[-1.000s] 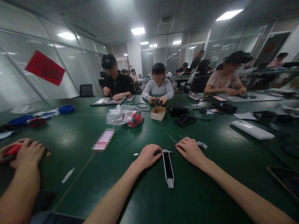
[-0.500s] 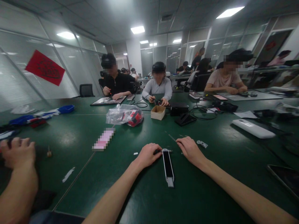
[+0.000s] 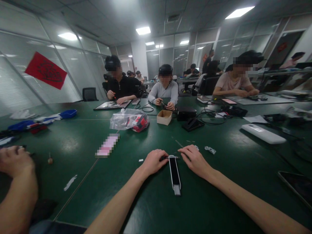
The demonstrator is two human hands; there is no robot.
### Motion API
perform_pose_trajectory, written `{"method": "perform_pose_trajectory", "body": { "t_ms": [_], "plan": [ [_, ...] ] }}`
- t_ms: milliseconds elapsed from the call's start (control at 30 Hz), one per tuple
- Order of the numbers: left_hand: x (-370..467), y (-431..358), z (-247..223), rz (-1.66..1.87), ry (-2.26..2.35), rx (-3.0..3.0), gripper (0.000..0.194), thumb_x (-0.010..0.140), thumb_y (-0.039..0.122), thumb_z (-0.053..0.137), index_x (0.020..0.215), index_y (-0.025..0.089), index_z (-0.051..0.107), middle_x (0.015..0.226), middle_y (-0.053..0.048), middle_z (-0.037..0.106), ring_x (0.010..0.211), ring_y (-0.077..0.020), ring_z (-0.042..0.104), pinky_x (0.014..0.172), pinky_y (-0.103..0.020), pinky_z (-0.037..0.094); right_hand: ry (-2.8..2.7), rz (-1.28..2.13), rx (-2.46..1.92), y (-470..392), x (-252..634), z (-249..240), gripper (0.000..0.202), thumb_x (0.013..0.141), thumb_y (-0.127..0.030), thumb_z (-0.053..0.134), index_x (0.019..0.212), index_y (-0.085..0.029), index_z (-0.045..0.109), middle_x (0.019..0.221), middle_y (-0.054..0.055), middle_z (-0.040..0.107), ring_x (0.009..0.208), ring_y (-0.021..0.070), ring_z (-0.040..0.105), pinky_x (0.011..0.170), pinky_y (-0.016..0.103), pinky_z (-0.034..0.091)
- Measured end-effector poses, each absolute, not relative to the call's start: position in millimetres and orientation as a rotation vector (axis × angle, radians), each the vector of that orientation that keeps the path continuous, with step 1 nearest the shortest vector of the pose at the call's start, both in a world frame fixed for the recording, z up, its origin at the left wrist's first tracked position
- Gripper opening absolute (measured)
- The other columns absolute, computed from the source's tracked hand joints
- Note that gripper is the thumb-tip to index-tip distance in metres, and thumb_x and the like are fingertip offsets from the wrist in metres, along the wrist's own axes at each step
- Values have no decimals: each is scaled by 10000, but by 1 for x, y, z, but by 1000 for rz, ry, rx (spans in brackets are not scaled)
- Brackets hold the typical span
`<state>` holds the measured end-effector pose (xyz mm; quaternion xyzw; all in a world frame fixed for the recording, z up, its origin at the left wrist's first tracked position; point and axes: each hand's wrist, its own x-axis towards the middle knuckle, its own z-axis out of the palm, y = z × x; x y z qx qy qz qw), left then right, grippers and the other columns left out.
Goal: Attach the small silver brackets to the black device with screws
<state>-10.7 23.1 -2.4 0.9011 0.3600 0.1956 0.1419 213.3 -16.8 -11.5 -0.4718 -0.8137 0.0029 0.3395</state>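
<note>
Device [image 3: 174, 174] position vs grip?

Flat on the green table [image 3: 151, 208], between the hands. Black face up, pale frame, lengthwise toward the wearer. Far end just beside the left fingertips; contact, can't tell.

Left hand [image 3: 154, 162]?

Thumb and fingers together, pinched on a small dark tool [image 3: 163, 158]. Fingers hide most of it. Thin metal bit shows past the device's far end, on the right.

Right hand [image 3: 195, 159]?

Apart from the device, bare table between. Fingers bent, knuckles up. Holding anything? Can't tell, undersides hidden.

Anything around?

Pale bits [image 3: 210, 149] beyond the right hand. White scrap [image 3: 140, 160] near the left wrist. Farther out: clear bag [image 3: 122, 120] with red stuff inside, small box [image 3: 164, 118], white case [image 3: 263, 134], phone [image 3: 296, 185] at right edge.

In the way?

Only the tool and left fingers, crowding the far end. Co-worker's hand [image 3: 16, 161] well off, left side.
</note>
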Motion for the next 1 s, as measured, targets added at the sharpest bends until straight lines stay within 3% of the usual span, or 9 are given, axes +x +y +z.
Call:
{"method": "perform_pose_trajectory", "body": {
  "t_ms": [1000],
  "plan": [
    [-11, 25, -4, 571, 1035, 2599, 98, 851, 247, 563, 913, 202, 624, 801, -2, 618, 757, -149, 550, 680, -244, 407, -2308, 143, -1126, -18, 216, -5, 233, 894, -195, 437, 1019, -174, 633, 940, 84, 672, 883, 208, 574, 791, 391, 464]
  ]
}}
